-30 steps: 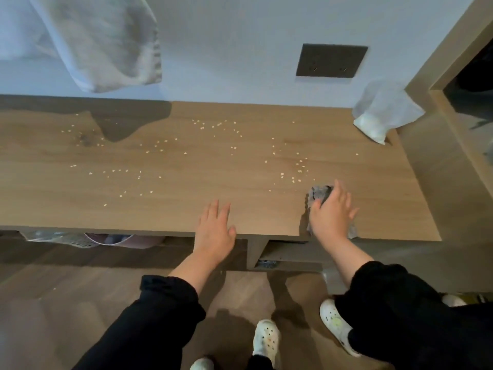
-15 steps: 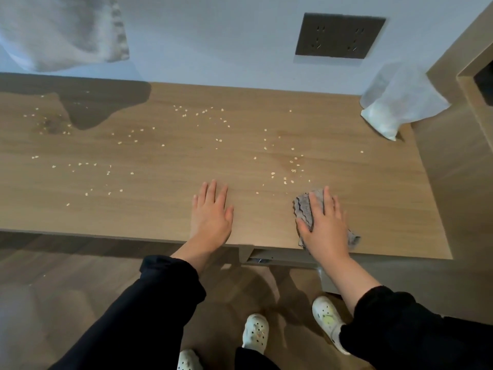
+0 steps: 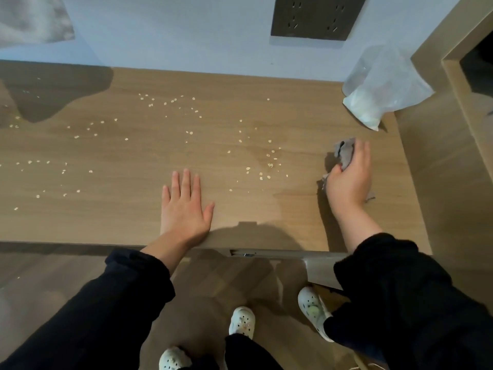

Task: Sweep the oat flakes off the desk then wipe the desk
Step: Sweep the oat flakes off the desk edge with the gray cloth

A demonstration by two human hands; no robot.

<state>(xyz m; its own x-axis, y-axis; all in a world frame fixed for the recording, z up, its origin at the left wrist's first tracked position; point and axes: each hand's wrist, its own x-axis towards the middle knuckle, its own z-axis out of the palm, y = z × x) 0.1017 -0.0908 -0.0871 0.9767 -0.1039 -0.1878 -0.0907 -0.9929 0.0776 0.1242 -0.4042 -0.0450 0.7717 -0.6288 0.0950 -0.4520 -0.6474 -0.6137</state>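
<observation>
Black long sleeves (image 3: 112, 297) are worn, bunched at the forearms. White perforated clogs (image 3: 241, 322) are seen below, with dark trousers (image 3: 248, 351).

No text, label or number can be read on the light brown wooden desk (image 3: 106, 222) or the dark grey socket plate (image 3: 312, 17).

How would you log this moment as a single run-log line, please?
stage: sweep not yet done | left hand: flat on desk | right hand: grips grey cloth | oat flakes: scattered on desk
</observation>
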